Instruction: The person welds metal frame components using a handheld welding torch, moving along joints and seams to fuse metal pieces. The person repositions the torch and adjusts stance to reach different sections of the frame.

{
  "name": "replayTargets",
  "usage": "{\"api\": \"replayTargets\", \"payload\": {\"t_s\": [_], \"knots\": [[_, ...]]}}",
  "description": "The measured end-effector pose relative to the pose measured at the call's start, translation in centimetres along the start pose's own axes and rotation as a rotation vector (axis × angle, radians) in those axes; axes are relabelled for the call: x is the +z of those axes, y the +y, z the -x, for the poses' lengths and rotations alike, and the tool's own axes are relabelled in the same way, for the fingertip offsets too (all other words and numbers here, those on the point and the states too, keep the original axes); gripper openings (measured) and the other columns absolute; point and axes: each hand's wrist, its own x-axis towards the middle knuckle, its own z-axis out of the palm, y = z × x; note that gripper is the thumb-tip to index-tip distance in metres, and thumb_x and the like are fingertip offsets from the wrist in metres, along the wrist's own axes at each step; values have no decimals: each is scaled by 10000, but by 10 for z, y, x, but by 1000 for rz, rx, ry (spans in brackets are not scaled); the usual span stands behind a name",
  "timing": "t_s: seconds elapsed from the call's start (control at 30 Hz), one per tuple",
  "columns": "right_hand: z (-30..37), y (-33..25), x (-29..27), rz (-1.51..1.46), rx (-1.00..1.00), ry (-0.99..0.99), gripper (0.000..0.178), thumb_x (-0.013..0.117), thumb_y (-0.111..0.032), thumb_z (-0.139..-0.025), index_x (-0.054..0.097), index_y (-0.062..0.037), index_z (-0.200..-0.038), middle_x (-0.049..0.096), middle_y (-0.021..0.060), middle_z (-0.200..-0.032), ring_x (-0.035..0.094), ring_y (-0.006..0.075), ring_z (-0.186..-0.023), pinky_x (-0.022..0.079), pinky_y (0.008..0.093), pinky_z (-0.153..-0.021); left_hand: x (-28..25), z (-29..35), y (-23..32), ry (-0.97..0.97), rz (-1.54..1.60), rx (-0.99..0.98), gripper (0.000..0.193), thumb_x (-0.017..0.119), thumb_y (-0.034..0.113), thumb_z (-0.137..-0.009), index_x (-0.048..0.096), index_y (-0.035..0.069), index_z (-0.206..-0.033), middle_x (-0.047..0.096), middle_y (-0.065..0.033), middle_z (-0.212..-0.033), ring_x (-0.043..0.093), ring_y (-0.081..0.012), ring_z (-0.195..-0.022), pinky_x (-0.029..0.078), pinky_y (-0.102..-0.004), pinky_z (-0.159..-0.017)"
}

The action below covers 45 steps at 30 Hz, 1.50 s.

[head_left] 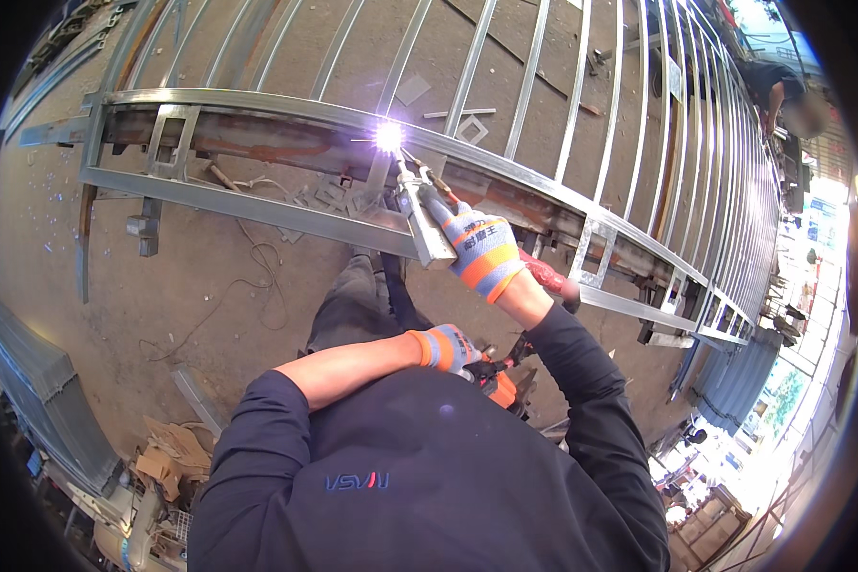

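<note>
My right hand point(481, 245), in a grey and orange glove, wraps around a welding gun point(421, 221) with a pale metal body and a narrow tip. At that tip a bright white-violet arc glows against the inner rail of a metal frame point(334, 112), hiding the exact contact spot. A red hose-like part point(546, 277) passes beneath my right wrist. My left hand point(445, 349), gloved alike, is closed in front of my waist beside an orange and black object point(499, 386). What its fingers hold is hidden.
Long parallel bars point(529, 81) of the frame stretch away to the far right. Stacked grey metal profiles point(33, 391) lie at left, near cardboard point(170, 453). A thin cable point(267, 276) curls over the ground. Another person point(791, 105) bends at the far right.
</note>
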Motion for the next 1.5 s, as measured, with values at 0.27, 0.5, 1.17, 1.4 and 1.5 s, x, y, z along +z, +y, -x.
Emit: {"api": "replayTargets", "payload": {"t_s": [0.27, 0.5, 1.17, 1.4, 1.5], "knots": [[0, -3, -5, -9, 31, -21, 726, 740, -225, -893, 424, -164, -1544, 702, 184, -1046, 750, 336, -907, 593, 446, -689, 2, 1, -4, 10, 4, 6, 589, 646, 529, -944, 646, 59, -1299, 738, -170, -1159, 697, -374, -1081, 541, -479, -912], [1, -1, -4, -20, 36, -46, 726, 731, -205, -895, 421, -160, -1551, 703, 190, -1039, 746, 347, -905, 587, 444, -706, 4, 3, -9, 2, -7, 1, 588, 637, 519, -948, 646, 50, -1302, 735, -182, -1164, 692, -379, -1102, 536, -483, -932], [8, 6, -4, -35, 27, -34, 758, 742, -202, -869, 405, -163, -1547, 684, 203, -1076, 745, 343, -889, 590, 444, -681, 0, 2, -13, 18, 8, 23, 614, 639, 529, -944, 644, 47, -1325, 733, -192, -1160, 688, -386, -1107, 531, -482, -946], [27, 14, -9, -37, 34, -28, 765, 735, -153, -827, 439, -182, -1531, 681, 213, -1155, 747, 338, -907, 593, 435, -697, -2, -7, -13, -4, 28, 38, 576, 661, 501, -929, 646, 53, -1291, 734, -188, -1128, 690, -386, -1077, 534, -485, -911], [38, 16, -12, -27, 75, -60, 688, 724, -189, -848, 476, -179, -1490, 683, 204, -1149, 747, 332, -910, 592, 431, -712, -11, -13, -5, -62, 18, 35, 560, 662, 494, -928, 651, 55, -1274, 737, -184, -1112, 692, -386, -1062, 534, -486, -900]]}}
